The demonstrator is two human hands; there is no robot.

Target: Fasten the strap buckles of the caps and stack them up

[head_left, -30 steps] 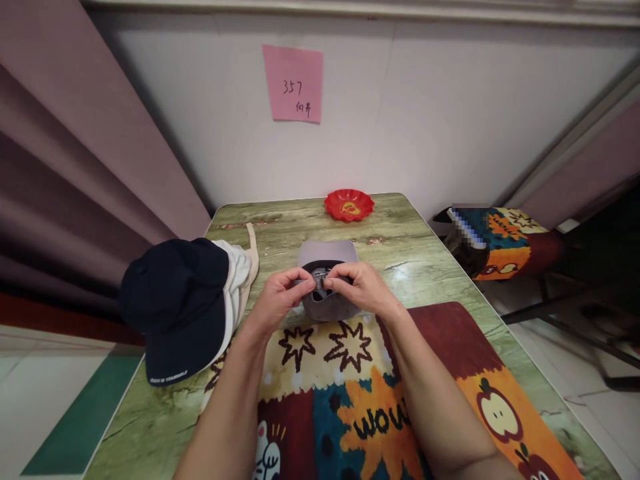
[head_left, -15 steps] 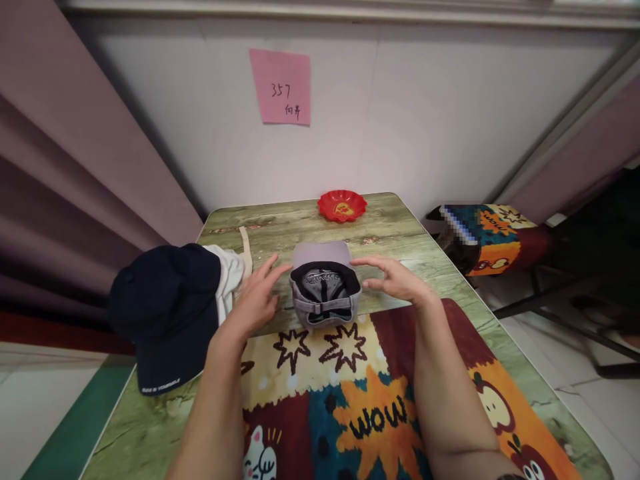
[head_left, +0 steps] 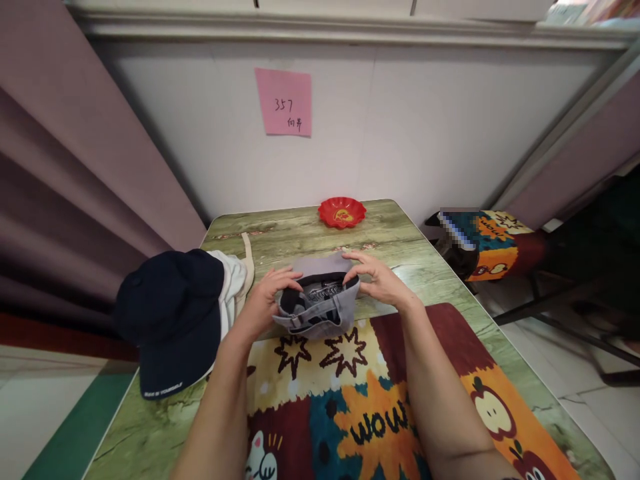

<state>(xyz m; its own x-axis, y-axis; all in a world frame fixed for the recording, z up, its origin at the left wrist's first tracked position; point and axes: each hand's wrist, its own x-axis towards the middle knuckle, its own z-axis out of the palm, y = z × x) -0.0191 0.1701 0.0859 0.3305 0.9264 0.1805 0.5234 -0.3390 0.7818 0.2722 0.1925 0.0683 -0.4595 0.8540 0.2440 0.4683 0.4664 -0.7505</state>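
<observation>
A grey baseball cap (head_left: 320,317) lies upside down in the middle of the table, its brim toward the wall and its dark inside and back strap facing me. My left hand (head_left: 265,297) grips the cap's left side, fingers over the rim. On the right side, my right hand (head_left: 377,280) pinches the rim, with the thumb inside and a finger on the brim. Left of my left hand, a navy cap (head_left: 170,313) rests on a white cap (head_left: 233,277), its brim hanging toward the table's left edge.
A red scalloped dish (head_left: 342,213) stands at the table's far edge. A colourful mat (head_left: 350,400) covers the near part of the green wood-grain table (head_left: 285,233). A pink note (head_left: 285,103) is stuck on the wall. To the right is a stool (head_left: 500,250) with a similar patterned cover.
Both hands have closed in on the grey cap from its sides and taken hold of its rim. The cap's opening has been squeezed and slightly turned. The view has tilted up a little.
</observation>
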